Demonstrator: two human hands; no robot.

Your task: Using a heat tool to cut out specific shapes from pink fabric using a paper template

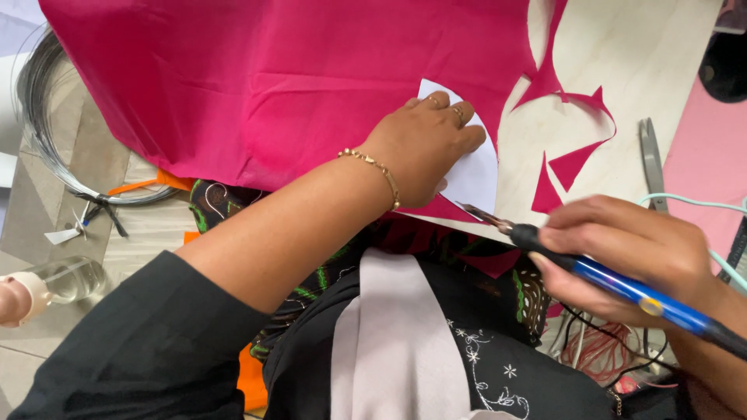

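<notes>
**Hot tool at the edge of a paper pattern on pink cloth**

Seen from the head camera, the left hand [426, 144] lies flat, fingers spread narrowly and pressed down on a white paper pattern [475, 173] that rests on the pink cloth [272, 85]. A gold bracelet [373, 167] sits at that wrist. The right hand [622, 257], at the near right, is closed around a blue-handled hot tool [622, 286], held like a pen; its metal tip [476, 211] touches the cloth at the near edge of the paper pattern. The cloth lies over a pale wooden board [622, 54], where cut-out gaps and loose pink scraps [572, 163] show to the right. Grey scissors [652, 159] lie on the board farther right. At far left a coil of wire [39, 117] rests on the floor, with a clear bottle [66, 280] nearer.
</notes>
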